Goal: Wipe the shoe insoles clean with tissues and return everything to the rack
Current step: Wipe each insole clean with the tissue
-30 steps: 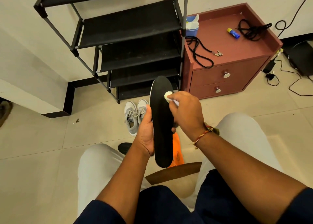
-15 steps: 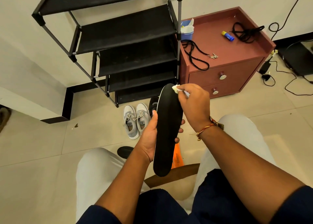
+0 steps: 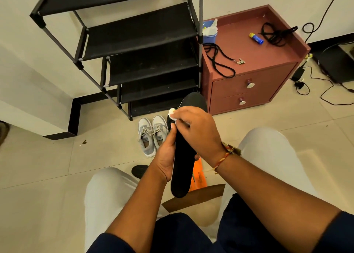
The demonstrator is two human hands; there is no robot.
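A: What colour is the insole (image 3: 182, 166) showing?
B: It is showing plain black, and the tissue (image 3: 171, 112) is looking white.
A: And around the rack (image 3: 138, 32)?
B: The rack is standing black. In front of it, the shoes (image 3: 145, 125) are showing grey with white laces. Right of it, the cabinet (image 3: 268, 88) is showing reddish-brown, carrying a blue box (image 3: 209, 36) and a yellow-and-blue tube (image 3: 256, 38).

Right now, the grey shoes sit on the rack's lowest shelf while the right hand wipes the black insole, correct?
No: the head view shows the grey shoes on the floor before the rack; the right hand wipes the black insole.
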